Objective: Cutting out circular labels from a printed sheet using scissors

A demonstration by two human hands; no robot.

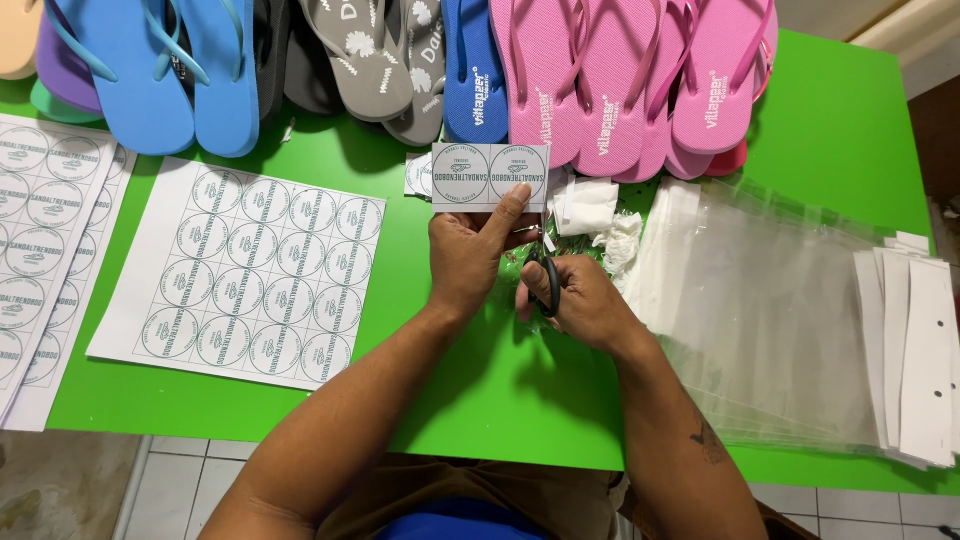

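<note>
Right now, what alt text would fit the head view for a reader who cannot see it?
A person's left hand holds up a small paper strip of two round labels while the right hand grips black-handled scissors over a green table. Sheets of round labels lie at left, clear plastic bags at right, and flip-flops line the far edge.

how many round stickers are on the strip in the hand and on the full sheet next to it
strip in the left hand: 2
full sheet: 20
total: 22
right hand holds the scissors.
</note>
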